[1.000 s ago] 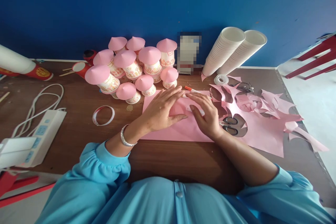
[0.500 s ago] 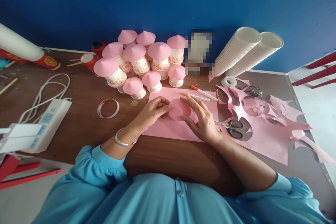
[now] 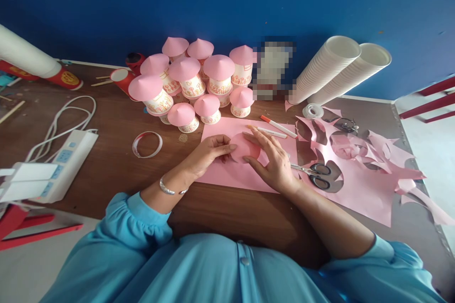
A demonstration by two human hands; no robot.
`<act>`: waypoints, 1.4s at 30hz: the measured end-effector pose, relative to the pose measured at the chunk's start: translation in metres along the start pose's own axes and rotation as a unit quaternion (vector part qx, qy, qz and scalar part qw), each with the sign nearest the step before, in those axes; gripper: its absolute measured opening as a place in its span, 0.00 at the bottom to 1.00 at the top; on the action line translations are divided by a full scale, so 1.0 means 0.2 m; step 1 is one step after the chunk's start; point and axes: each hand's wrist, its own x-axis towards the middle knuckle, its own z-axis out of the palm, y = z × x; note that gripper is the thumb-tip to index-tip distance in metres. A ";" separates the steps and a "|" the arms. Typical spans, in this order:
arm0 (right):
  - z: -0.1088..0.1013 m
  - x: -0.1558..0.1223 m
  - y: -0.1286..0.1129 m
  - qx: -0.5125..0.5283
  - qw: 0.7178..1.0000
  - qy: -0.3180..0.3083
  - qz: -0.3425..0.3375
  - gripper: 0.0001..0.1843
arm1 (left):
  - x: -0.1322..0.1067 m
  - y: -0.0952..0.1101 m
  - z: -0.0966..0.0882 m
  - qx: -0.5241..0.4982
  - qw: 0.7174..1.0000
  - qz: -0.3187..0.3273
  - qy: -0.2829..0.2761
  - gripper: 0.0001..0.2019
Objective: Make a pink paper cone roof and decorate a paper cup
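A pink paper circle [image 3: 245, 147] sits just above a pink paper sheet [image 3: 231, 175] on the brown table [image 3: 117, 170]. My left hand [image 3: 208, 151] pinches the circle's left edge with curled fingers. My right hand [image 3: 273, 161] holds its right side, fingers bent around the rim. Two marker pens [image 3: 277, 129] lie just beyond my right fingers. Scissors [image 3: 318, 175] rest on cut pink paper to the right of my right hand.
Several paper cups with pink cone lids [image 3: 192, 80] cluster at the back. Two stacks of white cups [image 3: 337, 71] lean against the blue wall. A tape roll [image 3: 313, 111], a ring [image 3: 147, 144], pink scraps [image 3: 384, 156] and a power strip [image 3: 60, 163] lie around.
Both hands went from lying flat on the pink sheet to gripping the paper circle by its edges. The view shifted slightly.
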 end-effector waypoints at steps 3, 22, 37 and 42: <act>0.00 0.00 0.00 -0.004 1.000 0.000 0.002 0.40 | 0.00 0.00 0.00 0.003 1.000 0.002 0.002 0.21; 0.03 0.05 -0.01 0.015 1.000 -0.001 0.003 0.37 | -0.02 -0.01 0.01 0.052 0.998 0.017 -0.010 0.23; 0.02 0.06 -0.02 0.055 0.998 -0.011 0.015 0.44 | -0.04 -0.01 -0.06 0.078 0.994 0.070 0.031 0.20; 0.01 0.06 -0.02 0.069 0.997 -0.007 0.035 0.43 | -0.04 0.00 -0.06 0.075 0.994 0.070 0.038 0.20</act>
